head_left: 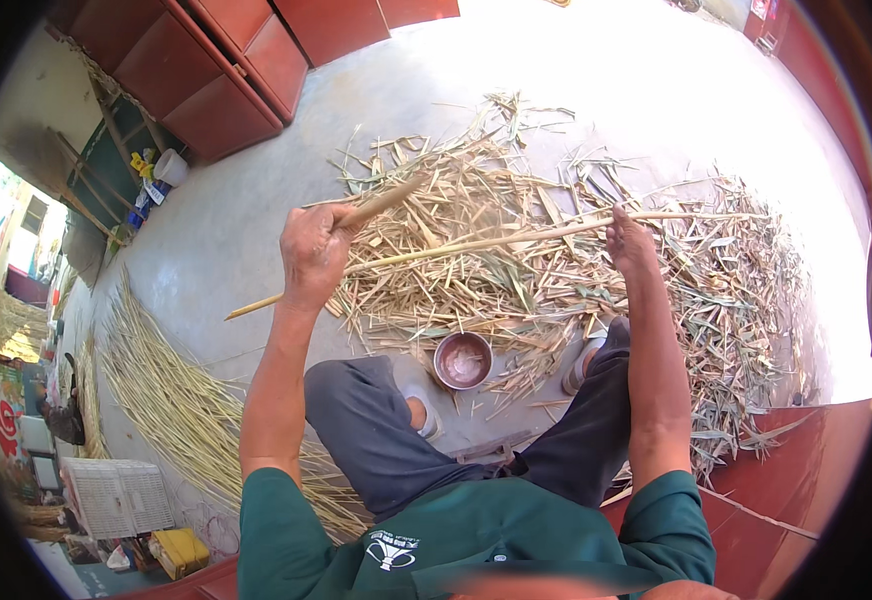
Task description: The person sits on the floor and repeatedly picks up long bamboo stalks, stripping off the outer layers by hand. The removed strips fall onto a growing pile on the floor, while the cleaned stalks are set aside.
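Note:
My left hand (314, 255) is closed round a short brown, blade-shaped tool (386, 205) that points up and to the right; its exact kind does not show. A long, thin yellow reed stalk (506, 240) runs slantwise from beyond my left wrist to the far right. My right hand (631, 242) grips this stalk with the fingers pressed together. Where it passes my left wrist, part of it is hidden, and I cannot tell whether the left hand touches it. Below the stalk, between my feet, stands a round bowl (463, 361) with something pale inside.
Dry leaves and peelings (556, 270) cover the floor in front and to the right. A bundle of long stalks (171, 390) lies at the left. Red cabinets (221, 80) stand at the far left, near a white bucket (170, 168). A white wire crate (116, 495) sits lower left.

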